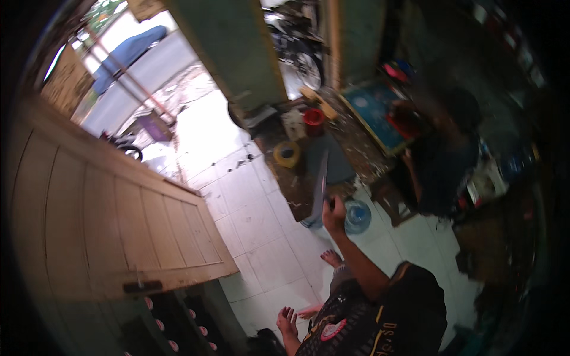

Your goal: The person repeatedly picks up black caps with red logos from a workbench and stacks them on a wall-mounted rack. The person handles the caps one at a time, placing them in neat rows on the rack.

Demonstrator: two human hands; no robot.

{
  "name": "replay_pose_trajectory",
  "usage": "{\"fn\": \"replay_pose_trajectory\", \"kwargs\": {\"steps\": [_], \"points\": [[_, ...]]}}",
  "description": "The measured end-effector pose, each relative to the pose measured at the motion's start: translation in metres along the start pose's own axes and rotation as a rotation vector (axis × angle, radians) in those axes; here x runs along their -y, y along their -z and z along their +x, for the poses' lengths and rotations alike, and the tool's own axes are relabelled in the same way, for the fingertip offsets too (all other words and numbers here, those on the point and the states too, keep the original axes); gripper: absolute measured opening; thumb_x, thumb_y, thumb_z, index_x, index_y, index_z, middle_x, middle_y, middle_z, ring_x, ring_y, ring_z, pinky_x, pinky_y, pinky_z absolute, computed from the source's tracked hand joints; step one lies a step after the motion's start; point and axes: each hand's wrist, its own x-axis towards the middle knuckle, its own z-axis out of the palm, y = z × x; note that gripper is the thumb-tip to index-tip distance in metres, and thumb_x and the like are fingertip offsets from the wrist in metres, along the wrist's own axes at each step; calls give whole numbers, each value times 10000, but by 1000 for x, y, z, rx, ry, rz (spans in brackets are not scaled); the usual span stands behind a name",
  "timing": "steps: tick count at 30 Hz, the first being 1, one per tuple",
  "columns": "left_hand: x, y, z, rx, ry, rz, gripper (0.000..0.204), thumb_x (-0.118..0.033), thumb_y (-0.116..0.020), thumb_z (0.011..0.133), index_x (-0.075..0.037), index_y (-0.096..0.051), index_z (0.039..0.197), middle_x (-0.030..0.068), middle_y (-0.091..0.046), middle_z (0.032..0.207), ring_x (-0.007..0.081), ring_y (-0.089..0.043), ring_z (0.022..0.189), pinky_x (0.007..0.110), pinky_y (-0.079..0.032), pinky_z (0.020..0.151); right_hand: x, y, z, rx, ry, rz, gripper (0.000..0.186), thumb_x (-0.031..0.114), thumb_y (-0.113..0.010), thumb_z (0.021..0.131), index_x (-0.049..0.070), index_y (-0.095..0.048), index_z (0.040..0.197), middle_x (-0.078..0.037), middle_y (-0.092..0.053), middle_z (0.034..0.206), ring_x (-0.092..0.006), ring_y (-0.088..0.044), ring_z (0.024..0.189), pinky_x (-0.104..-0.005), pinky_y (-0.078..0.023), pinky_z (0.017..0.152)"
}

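My right hand (pixel 334 212) grips a thin, flat grey piece (pixel 320 181), seen almost edge-on, raised beside the worn wooden workbench (pixel 284 196); what exactly it is, I cannot tell. Behind it on the bench lie a dark grey mat (pixel 335 160), a yellow roll (pixel 287 148) and a red container (pixel 313 118). My left hand (pixel 288 321) hangs low near my body, fingers apart and slightly bent, holding nothing.
A co-worker in dark clothes (pixel 445 160) leans over a blue framed screen (pixel 374 118) at right. Water jugs (pixel 356 218) stand on the tiled floor (pixel 261 237) below the bench. An open wooden door (pixel 107 219) is at left, with a street (pixel 172 53) beyond the doorway.
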Motion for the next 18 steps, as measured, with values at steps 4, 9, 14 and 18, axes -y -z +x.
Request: {"fn": "replay_pose_trajectory", "kwargs": {"steps": [4, 9, 14, 18], "points": [[-53, 1, -17, 218, -224, -215, 559, -457, -434, 956, -7, -469, 1286, 150, -531, 1293, 298, -503, 1216, 467, -381, 1022, 98, -2, -117, 690, 605, -33, 148, 66, -541, 832, 28, -573, 971, -236, -628, 754, -424, -620, 728, -470, -478, 627], [-135, 67, -79, 524, -338, -637, 870, -734, -345, 864, -11, -440, 1338, 141, -502, 1354, 295, -446, 1273, 467, -274, 1093, 176, -40, -248, 1440, 295, 49, 159, 43, -480, 877, 38, -515, 1031, -55, -613, 758, -81, -527, 692, -268, -430, 623], [-171, 164, -175, 624, -553, -897, 810, -655, -446, 861, -5, -453, 1343, 131, -539, 1315, 283, -435, 1276, 422, -313, 1079, 183, -82, -385, 1693, 51, 137, 290, 153, -573, 934, 39, -514, 1194, -38, -612, 830, -77, -533, 724, -244, -436, 653], [-172, 233, -190, 271, -703, -833, 444, -341, -519, 950, -9, -527, 1245, 88, -600, 1213, 219, -549, 1124, 349, -411, 975, 205, -77, -447, 1670, 15, 20, 330, 180, -584, 945, -15, -543, 1207, -82, -675, 964, -113, -613, 843, -254, -494, 732]]}}
